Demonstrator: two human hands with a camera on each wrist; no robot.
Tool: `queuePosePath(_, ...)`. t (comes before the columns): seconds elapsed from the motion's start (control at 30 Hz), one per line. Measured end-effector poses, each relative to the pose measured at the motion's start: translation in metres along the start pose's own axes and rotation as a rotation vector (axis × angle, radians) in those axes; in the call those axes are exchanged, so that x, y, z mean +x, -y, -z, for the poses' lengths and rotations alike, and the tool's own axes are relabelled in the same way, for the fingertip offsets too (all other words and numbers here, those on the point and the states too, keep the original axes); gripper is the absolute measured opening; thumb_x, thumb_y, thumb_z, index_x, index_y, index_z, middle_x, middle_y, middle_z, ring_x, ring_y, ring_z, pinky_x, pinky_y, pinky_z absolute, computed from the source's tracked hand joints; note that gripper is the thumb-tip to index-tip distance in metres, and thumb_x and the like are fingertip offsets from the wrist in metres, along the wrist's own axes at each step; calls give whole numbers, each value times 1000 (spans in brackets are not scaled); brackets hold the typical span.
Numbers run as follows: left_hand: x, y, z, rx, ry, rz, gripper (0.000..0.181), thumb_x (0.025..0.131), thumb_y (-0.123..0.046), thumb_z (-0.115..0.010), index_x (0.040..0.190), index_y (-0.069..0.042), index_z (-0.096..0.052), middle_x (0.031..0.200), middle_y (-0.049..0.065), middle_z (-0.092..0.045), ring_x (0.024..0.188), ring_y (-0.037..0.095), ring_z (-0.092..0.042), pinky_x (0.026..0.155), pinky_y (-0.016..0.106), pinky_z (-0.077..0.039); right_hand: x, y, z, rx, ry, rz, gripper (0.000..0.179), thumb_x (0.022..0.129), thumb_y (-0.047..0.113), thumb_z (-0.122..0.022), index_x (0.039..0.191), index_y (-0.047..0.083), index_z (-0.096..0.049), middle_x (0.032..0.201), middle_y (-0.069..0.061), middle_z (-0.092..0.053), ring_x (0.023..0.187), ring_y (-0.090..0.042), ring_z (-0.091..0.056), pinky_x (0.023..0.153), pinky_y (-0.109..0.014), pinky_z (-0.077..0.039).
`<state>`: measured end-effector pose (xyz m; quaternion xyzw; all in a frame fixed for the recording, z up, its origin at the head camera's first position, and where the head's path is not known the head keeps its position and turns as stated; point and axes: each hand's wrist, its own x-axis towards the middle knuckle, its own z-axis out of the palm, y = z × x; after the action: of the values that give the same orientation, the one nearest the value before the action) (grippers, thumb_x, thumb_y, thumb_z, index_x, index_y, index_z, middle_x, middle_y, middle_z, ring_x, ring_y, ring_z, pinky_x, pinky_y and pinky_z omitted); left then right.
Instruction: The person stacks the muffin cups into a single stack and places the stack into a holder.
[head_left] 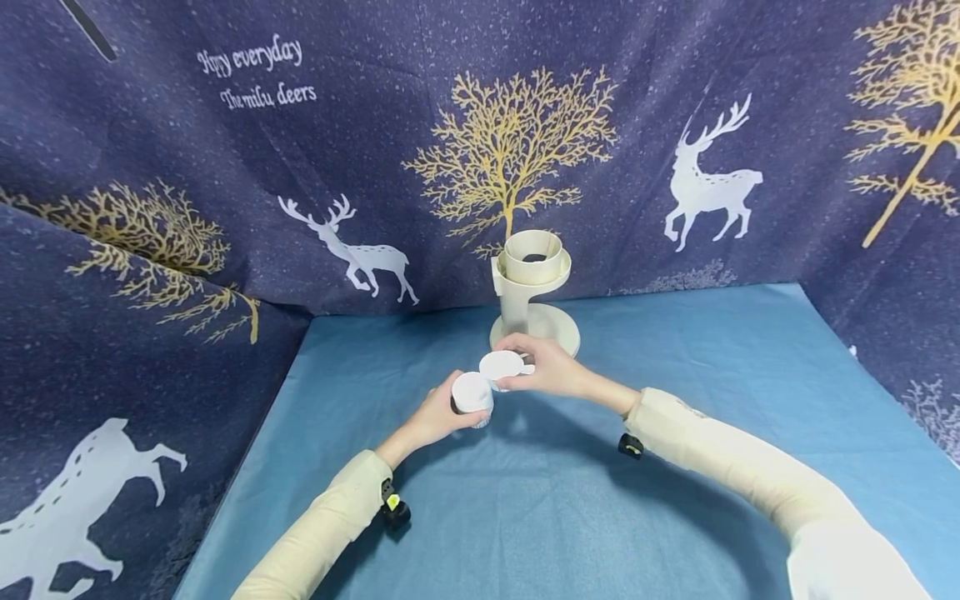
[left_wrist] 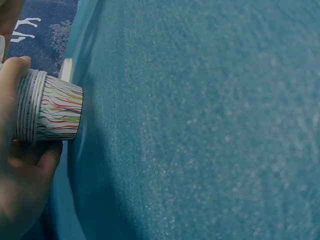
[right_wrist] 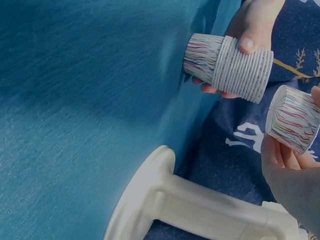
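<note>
My left hand point(head_left: 433, 417) grips a stack of nested paper cups point(right_wrist: 240, 67), white with colourful wavy lines, its fingers and thumb round the rims. The stack's base is close over the blue cloth. My right hand point(head_left: 551, 367) holds a single paper cup point(right_wrist: 294, 120) of the same pattern, with fingers and thumb on either side of it. This cup is beside the top of the stack, a small gap between them in the right wrist view. In the head view the mouths of both face up.
Behind my right hand stands a cream-coloured stand point(head_left: 514, 304) with a round base and a wide cup-like holder point(head_left: 532, 271) on its ring. A blue cloth point(head_left: 525, 517) covers the table. A dark blue curtain point(head_left: 360, 150) with deer and trees hangs behind it.
</note>
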<state>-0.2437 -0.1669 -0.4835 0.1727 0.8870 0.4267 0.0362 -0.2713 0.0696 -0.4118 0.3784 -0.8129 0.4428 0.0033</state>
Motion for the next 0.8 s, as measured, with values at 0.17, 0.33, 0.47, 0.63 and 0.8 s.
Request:
queuePosePath(0.17, -1, -1, 1, -26, 4, -2, 54, 74, -31, -76, 118, -20, -47, 106, 2, -61, 91, 14, -59, 75, 31, -46, 4, 2, -5, 31, 4, 7, 48, 74, 27, -76, 117, 14, -58, 113, -1, -63, 101, -15, -59, 85, -36, -49)
queuePosePath(0.33, -7, -17, 7, -23, 30, -15, 57, 77, -26, -74, 123, -12, -45, 110, 7, -61, 94, 18, -60, 74, 31, -47, 8, 8, -11, 59, 42, 18, 53, 76, 23, -75, 122, 9, -55, 120, -7, -60, 108, -21, -58, 88, -40, -48)
queuePosePath(0.47, -8, -20, 8, -26, 45, -32, 66, 79, -28, -72, 133, -11, -37, 118, 8, -58, 101, 19, -60, 76, 31, -48, 11, 8, -17, 49, 84, 23, 56, 78, 28, -73, 126, 9, -53, 123, -3, -58, 111, -16, -55, 89, -35, -48)
queuePosePath(0.63, -2, 2, 0, -23, 30, -22, 77, 76, -37, -72, 139, -21, -31, 124, 1, -55, 106, 14, -58, 81, 31, -48, 14, 7, -23, 16, 123, 49, 57, 79, 33, -71, 128, 10, -51, 125, 0, -57, 110, -13, -55, 89, -30, -48)
queuePosePath(0.8, -2, 2, 1, -50, 33, -12, 74, 76, -34, -73, 137, -20, -33, 125, 3, -54, 106, 17, -57, 80, 33, -48, 18, 8, -28, -9, 135, 62, 58, 80, 34, -70, 128, 10, -50, 124, -1, -57, 108, -13, -57, 88, -29, -48)
